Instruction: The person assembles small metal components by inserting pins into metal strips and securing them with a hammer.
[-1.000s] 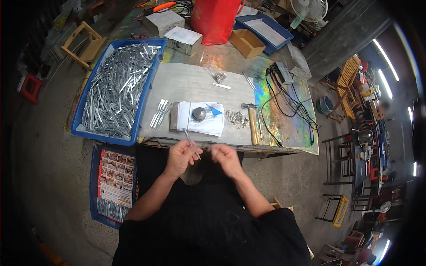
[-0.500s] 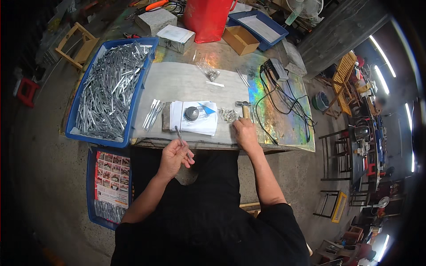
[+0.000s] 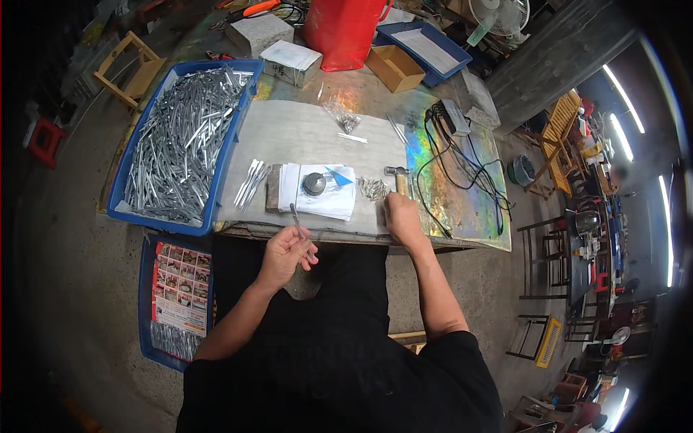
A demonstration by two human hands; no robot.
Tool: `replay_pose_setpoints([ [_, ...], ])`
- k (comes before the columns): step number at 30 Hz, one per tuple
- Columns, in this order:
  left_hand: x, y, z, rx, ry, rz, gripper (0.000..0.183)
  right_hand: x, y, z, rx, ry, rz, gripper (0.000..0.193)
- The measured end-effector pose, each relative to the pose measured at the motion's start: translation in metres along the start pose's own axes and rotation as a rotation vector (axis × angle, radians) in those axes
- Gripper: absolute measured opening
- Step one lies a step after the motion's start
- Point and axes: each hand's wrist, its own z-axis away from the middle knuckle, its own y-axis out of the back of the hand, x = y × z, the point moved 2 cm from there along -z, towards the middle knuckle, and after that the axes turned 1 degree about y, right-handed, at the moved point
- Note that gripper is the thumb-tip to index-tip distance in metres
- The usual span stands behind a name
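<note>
My left hand (image 3: pixel 287 252) is closed round a thin metal rod (image 3: pixel 295 216), held upright and slightly tilted before the table's front edge. My right hand (image 3: pixel 402 219) rests at the front edge with its fingers curled; what they hold, if anything, is hidden. It covers the lower end of the wooden handle of a hammer (image 3: pixel 401 183). Beside its fingers lies a pile of small metal pieces (image 3: pixel 373 189). Between the hands, a white paper stack (image 3: pixel 328 206) on a block bears a round dark object (image 3: pixel 314 184) and a blue triangular piece (image 3: pixel 338 177). Several flat metal strips (image 3: pixel 250 185) lie left of it.
A blue tray (image 3: pixel 216 184) heaped with metal strips fills the table's left side; another blue tray (image 3: pixel 146 317) sits lower. Black cables (image 3: pixel 462 173) loop at right. Farther back are a plastic bag of small parts (image 3: pixel 345 119), a cardboard box (image 3: pixel 397 68) and a red container (image 3: pixel 339 36).
My right hand has shifted slightly right, away from the small-piece pile, and its fingers have turned inward. My left hand keeps the rod almost in place. The whole view has shifted slightly.
</note>
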Motion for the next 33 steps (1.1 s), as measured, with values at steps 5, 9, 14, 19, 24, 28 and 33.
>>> replay_pose_setpoints([
  [5,-0.001,0.002,0.0,0.018,-0.009,-0.017,0.011,-0.02,0.019,0.011,0.094,-0.335,-0.654,0.005],
  [9,0.004,-0.003,-0.002,0.029,-0.028,0.023,0.011,-0.049,0.017,0.022,0.108,-0.287,-1.023,0.009],
  [14,0.009,-0.002,-0.005,0.093,0.022,0.108,0.014,-0.097,0.02,0.031,-0.047,-0.291,-1.326,0.012],
  [19,0.013,-0.002,-0.003,0.134,0.01,0.237,0.015,-0.128,0.019,0.034,-0.092,-0.244,-1.513,0.015],
  [24,0.011,-0.002,0.0,0.142,-0.013,0.289,0.012,-0.137,0.011,0.033,-0.055,-0.197,-1.666,0.016],
  [28,0.011,-0.002,0.002,0.146,-0.013,0.294,0.012,-0.14,0.014,0.031,-0.052,-0.211,-1.678,0.014],
  [33,0.01,-0.003,0.003,0.155,-0.019,0.294,0.011,-0.142,0.014,0.032,-0.036,-0.215,-1.711,0.015],
])
